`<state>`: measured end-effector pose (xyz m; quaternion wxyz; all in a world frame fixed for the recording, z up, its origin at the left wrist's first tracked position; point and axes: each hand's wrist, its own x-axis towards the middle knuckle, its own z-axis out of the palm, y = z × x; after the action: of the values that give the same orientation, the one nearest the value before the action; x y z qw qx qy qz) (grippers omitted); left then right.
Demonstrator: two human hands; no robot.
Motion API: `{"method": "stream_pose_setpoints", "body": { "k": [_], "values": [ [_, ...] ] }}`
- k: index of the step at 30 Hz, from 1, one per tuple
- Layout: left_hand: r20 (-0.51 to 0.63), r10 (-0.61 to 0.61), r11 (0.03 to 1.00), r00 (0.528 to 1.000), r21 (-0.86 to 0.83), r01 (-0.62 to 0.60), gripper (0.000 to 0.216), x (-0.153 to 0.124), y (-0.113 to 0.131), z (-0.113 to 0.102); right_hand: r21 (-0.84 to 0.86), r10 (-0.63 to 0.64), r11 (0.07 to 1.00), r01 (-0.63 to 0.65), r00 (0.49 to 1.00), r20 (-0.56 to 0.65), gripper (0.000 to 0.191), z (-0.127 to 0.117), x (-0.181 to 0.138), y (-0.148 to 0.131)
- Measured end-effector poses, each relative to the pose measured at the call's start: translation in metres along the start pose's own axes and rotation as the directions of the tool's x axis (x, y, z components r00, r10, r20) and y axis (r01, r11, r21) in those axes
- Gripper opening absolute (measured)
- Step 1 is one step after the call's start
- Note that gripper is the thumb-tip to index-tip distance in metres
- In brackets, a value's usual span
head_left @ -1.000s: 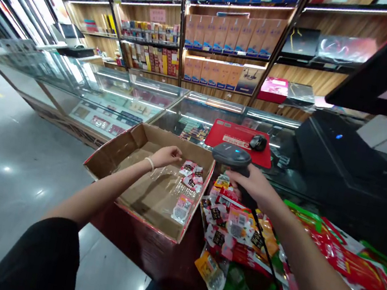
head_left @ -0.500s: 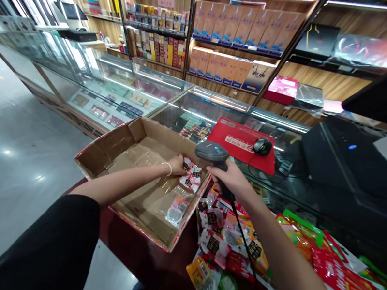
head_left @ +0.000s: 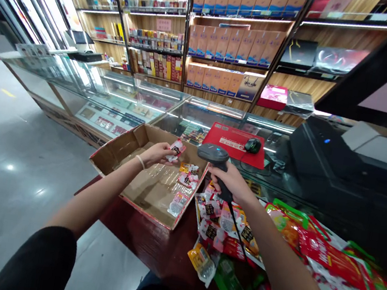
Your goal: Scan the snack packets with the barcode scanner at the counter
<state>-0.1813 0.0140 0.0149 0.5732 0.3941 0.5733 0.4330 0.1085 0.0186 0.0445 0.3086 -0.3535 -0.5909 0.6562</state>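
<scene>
Snack packet (head_left: 177,149) just lifted — singled out above the carton (head_left: 114,153).
My left hand (head_left: 157,154) pinches it — near the barcode scanner (head_left: 213,153) my right hand (head_left: 232,179) grips.

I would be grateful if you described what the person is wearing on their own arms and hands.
The left arm has a black sleeve ending near the elbow, and a thin, pale wristband. No glove covers the left hand or the right hand, and no band shows on the right wrist.
</scene>
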Motion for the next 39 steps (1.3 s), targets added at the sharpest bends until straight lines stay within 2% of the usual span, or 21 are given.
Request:
{"method": "stream_pose_setpoints", "body": {
  "k": [4, 7, 10, 14, 17, 21, 24, 27, 30, 34, 36, 39],
  "values": [
    [0.132, -0.033, 0.955, 0.991, -0.29, 0.07, 0.031, -0.035, 0.012, 0.027, 0.031, 0.014, 0.999, -0.013, 1.0, -0.022, 0.033, -0.002, -0.021, 0.004],
    [0.124, 0.055, 0.899, 0.991, -0.437, 0.005, 0.024, -0.052, 0.009, 0.054, 0.052, 0.02, 0.998, -0.017, 0.998, -0.061, 0.037, -0.005, -0.042, 0.007],
    [0.105, 0.164, 0.878, 0.981, -0.47, -0.097, 0.016, -0.064, 0.004, 0.081, 0.066, 0.024, 0.998, -0.016, 0.992, -0.121, 0.037, -0.012, -0.065, 0.007],
    [0.012, 0.302, 0.871, 0.953, -0.408, -0.271, 0.029, -0.071, -0.001, 0.107, 0.067, -0.006, 0.998, 0.02, 0.979, -0.203, 0.035, -0.025, -0.097, 0.006],
    [0.012, 0.389, 0.895, 0.921, -0.24, -0.376, 0.043, -0.072, -0.003, 0.122, 0.056, -0.031, 0.997, 0.047, 0.963, -0.269, 0.035, -0.036, -0.119, 0.008],
    [0.011, 0.51, 0.86, 0.86, -0.015, -0.51, 0.071, -0.076, -0.005, 0.143, 0.018, -0.049, 0.998, 0.06, 0.93, -0.365, 0.036, -0.046, -0.149, 0.008],
    [0.032, 0.537, 0.843, 0.843, 0.009, -0.538, 0.069, -0.079, -0.006, 0.159, -0.044, -0.067, 0.998, 0.053, 0.899, -0.432, 0.039, -0.05, -0.17, 0.004],
    [0.097, 0.518, 0.854, 0.85, -0.001, -0.52, 0.059, -0.077, -0.008, 0.172, -0.1, -0.088, 0.994, 0.046, 0.874, -0.477, 0.039, -0.055, -0.187, 0.004],
    [0.143, 0.486, 0.867, 0.862, 0.052, -0.496, 0.054, -0.073, -0.011, 0.182, -0.157, -0.1, 0.987, 0.029, 0.879, -0.466, 0.038, -0.063, -0.2, 0.006],
    [0.147, 0.475, 0.859, 0.868, 0.136, -0.493, 0.054, -0.067, -0.015, 0.195, -0.245, -0.078, 0.969, -0.031, 0.904, -0.421, 0.032, -0.07, -0.212, 0.01],
    [0.155, 0.471, 0.861, 0.869, 0.135, -0.49, 0.055, -0.067, -0.016, 0.2, -0.248, -0.064, 0.967, -0.049, 0.902, -0.427, 0.03, -0.072, -0.216, 0.011],
    [0.173, 0.46, 0.868, 0.871, 0.118, -0.482, 0.052, -0.072, -0.016, 0.206, -0.203, -0.093, 0.979, -0.003, 0.883, -0.461, 0.03, -0.076, -0.223, 0.013]
  ]
}}
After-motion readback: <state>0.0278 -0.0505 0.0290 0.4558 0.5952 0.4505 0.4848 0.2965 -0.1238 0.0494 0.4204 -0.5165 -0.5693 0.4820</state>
